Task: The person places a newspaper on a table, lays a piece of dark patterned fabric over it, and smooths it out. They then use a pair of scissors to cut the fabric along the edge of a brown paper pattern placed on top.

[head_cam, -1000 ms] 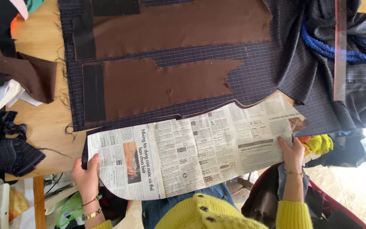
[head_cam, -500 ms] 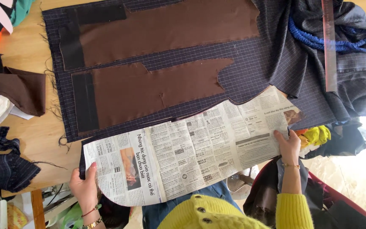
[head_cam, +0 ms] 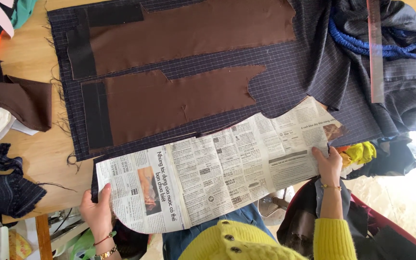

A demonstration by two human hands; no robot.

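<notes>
A long newspaper pattern piece [head_cam: 217, 168] with a curved lower left end lies over the near edge of a dark checked navy fabric [head_cam: 294, 82]. My left hand [head_cam: 97, 209] grips its left end, thumb on top. My right hand [head_cam: 328, 166] holds its right edge, fingers pressed on the paper. Two brown fabric pieces rest on the navy cloth: an upper brown piece [head_cam: 193, 29] and a lower brown piece [head_cam: 179, 98]. Each has a dark strip at its left end.
The wooden table [head_cam: 30, 67] carries fabric scraps at the left, among them a brown scrap [head_cam: 20, 98] and a dark frayed scrap [head_cam: 6, 188]. A long ruler [head_cam: 375, 53] and a blue cord [head_cam: 376, 45] lie on bunched cloth at right. Yellow cloth [head_cam: 359, 153] sits beside my right hand.
The view has shifted slightly, and the newspaper piece with both hands on it has slid a little toward the right and up against the navy fabric. Both grips are unchanged.
</notes>
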